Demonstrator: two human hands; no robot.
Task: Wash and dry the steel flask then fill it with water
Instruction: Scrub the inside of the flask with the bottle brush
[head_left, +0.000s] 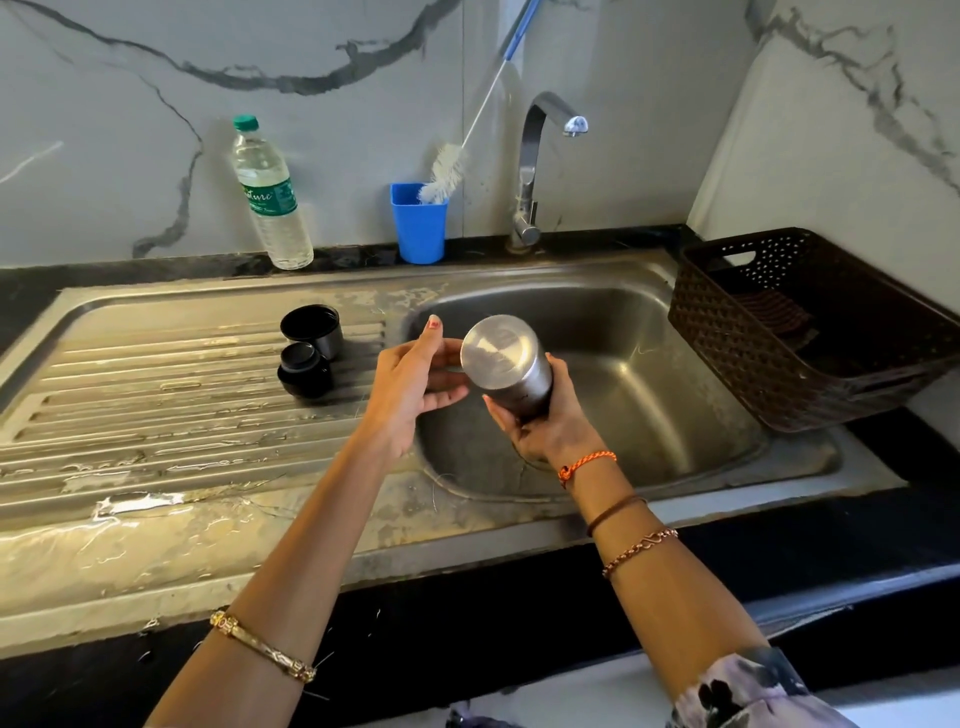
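Head view, frame centre: steel flask (506, 366) inverted, base up, over sink (649, 395). Right hand (545, 426) grip closed round flask body; left hand (415, 374) fingers straight, touching flask side. Two black caps (309, 348) on drainboard, centre-left. Blue cup w/ bottle brush (441, 174) upper centre.

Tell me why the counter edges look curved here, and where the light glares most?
Head view: the wide-angle lens bows the sink rim and counter edge; brightest glare sits on the wet drainboard at lower left and on the flask base held by the right hand; the near sleeve is blurred.
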